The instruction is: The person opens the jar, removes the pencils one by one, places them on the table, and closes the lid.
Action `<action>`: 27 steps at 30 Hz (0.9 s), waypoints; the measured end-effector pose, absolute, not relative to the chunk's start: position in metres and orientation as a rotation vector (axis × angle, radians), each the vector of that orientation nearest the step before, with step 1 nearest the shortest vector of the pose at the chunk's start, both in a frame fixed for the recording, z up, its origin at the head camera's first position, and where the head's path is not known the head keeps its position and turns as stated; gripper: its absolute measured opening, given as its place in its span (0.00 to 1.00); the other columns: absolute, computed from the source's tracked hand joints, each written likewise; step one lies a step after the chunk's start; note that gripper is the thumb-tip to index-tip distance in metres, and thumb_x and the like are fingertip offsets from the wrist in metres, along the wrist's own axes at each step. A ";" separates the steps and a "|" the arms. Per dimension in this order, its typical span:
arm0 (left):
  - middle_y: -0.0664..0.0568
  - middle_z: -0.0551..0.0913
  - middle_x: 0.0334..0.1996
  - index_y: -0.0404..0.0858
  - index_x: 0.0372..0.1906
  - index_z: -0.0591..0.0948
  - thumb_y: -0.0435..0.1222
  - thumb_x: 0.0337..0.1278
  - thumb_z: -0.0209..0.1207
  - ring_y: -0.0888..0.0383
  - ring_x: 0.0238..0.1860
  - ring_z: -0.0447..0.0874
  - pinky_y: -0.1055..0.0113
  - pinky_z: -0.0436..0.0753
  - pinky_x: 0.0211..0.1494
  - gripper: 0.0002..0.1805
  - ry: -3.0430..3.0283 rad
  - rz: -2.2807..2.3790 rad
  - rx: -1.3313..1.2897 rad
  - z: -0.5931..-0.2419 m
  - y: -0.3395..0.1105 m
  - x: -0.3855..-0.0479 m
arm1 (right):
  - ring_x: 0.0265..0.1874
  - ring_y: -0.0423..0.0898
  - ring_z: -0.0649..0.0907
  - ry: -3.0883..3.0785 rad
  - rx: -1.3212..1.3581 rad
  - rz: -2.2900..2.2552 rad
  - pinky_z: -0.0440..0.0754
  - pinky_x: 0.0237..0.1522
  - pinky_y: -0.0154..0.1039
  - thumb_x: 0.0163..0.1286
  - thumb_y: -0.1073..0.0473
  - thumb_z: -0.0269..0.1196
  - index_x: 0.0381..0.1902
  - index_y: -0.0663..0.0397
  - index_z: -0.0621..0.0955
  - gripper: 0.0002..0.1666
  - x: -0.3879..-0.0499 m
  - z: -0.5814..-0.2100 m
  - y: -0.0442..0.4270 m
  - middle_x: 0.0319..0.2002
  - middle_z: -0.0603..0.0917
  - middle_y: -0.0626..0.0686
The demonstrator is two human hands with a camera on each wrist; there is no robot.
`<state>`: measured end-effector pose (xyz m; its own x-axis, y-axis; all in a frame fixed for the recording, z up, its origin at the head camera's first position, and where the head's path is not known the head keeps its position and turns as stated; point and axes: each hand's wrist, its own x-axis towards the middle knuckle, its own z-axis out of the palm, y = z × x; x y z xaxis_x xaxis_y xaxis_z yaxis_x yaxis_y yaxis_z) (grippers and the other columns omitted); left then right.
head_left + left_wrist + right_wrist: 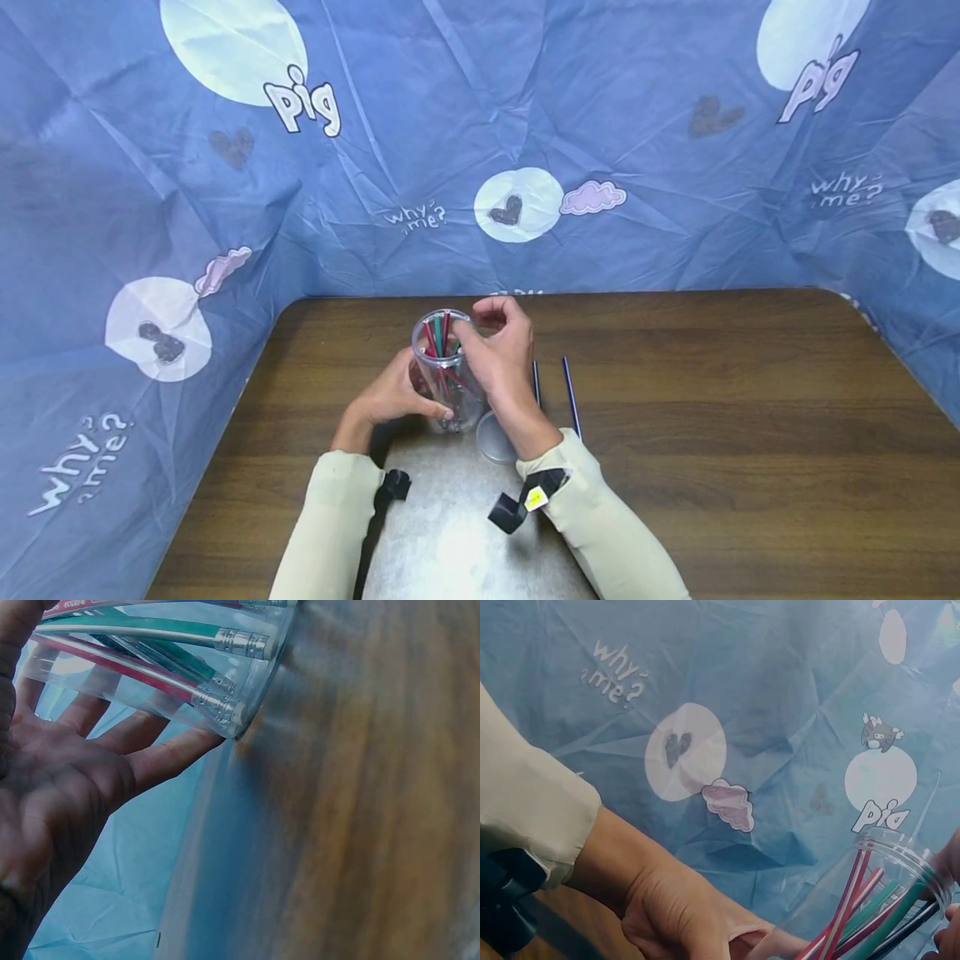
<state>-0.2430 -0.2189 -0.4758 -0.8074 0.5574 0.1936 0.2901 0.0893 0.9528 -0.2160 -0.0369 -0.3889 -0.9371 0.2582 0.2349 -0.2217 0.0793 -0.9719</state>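
Observation:
A clear plastic jar (467,410) stands on the table with red, green and dark pencils (853,892) leaning inside. Their eraser ends (259,646) point to the jar's bottom in the left wrist view. My left hand (397,390) holds the jar from the left, thumb across the near side and fingers behind. At the rim is my right hand (504,354), its thumb touching the right edge and its index finger bent apart from the thumb. Only parts of its fingers show at the right border of the right wrist view. A round clear lid (493,437) lies beside the jar.
Two dark blue pencils (572,396) lie right of the jar, partly behind the right forearm. The brown wooden table (712,417) stretches to the right. A blue printed cloth (420,100) hangs behind and at the sides. Light glares off the near tabletop.

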 end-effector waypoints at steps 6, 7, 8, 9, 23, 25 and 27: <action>0.38 0.82 0.52 0.36 0.65 0.70 0.23 0.30 0.78 0.47 0.50 0.82 0.57 0.82 0.56 0.47 2.142 1.793 0.889 -0.476 -0.218 -0.241 | 0.37 0.50 0.83 -2.017 -0.005 1.827 0.81 0.43 0.44 0.50 0.61 0.70 0.34 0.60 0.84 0.13 -0.215 -0.388 -0.035 0.36 0.84 0.55; 0.38 0.81 0.53 0.36 0.65 0.70 0.23 0.31 0.78 0.48 0.50 0.82 0.57 0.82 0.56 0.48 2.141 1.793 0.889 -0.476 -0.218 -0.241 | 0.37 0.50 0.83 -2.019 0.002 1.810 0.81 0.43 0.44 0.51 0.60 0.70 0.34 0.59 0.85 0.12 -0.215 -0.388 -0.034 0.36 0.84 0.54; 0.37 0.81 0.53 0.37 0.66 0.69 0.23 0.31 0.77 0.49 0.50 0.82 0.57 0.81 0.57 0.48 2.139 1.793 0.891 -0.476 -0.218 -0.241 | 0.37 0.51 0.83 -2.021 0.009 1.797 0.81 0.43 0.45 0.51 0.60 0.71 0.34 0.59 0.85 0.12 -0.214 -0.388 -0.034 0.36 0.84 0.54; 0.37 0.81 0.54 0.37 0.66 0.69 0.23 0.31 0.77 0.49 0.51 0.82 0.56 0.81 0.57 0.48 2.138 1.791 0.886 -0.476 -0.218 -0.240 | 0.37 0.51 0.83 -2.020 0.015 1.788 0.82 0.43 0.46 0.52 0.59 0.71 0.33 0.59 0.86 0.11 -0.214 -0.388 -0.034 0.36 0.84 0.54; 0.35 0.80 0.54 0.37 0.65 0.70 0.23 0.31 0.78 0.49 0.51 0.81 0.58 0.81 0.58 0.47 2.140 1.783 0.863 -0.477 -0.219 -0.243 | 0.33 0.51 0.85 -1.952 0.060 1.803 0.84 0.39 0.46 0.58 0.54 0.72 0.31 0.59 0.88 0.11 -0.217 -0.390 -0.035 0.34 0.85 0.52; 0.33 0.80 0.53 0.37 0.65 0.70 0.22 0.31 0.78 0.49 0.51 0.82 0.57 0.81 0.57 0.47 2.139 1.791 0.865 -0.477 -0.219 -0.243 | 0.32 0.48 0.84 -1.901 0.111 1.838 0.84 0.39 0.42 0.62 0.56 0.71 0.34 0.61 0.88 0.11 -0.218 -0.390 -0.036 0.34 0.85 0.54; 0.32 0.80 0.53 0.36 0.65 0.70 0.22 0.30 0.78 0.48 0.50 0.82 0.57 0.82 0.57 0.47 2.134 1.799 0.870 -0.476 -0.218 -0.243 | 0.33 0.46 0.84 -1.840 0.180 1.877 0.84 0.40 0.39 0.65 0.59 0.68 0.37 0.63 0.87 0.11 -0.219 -0.390 -0.036 0.36 0.85 0.57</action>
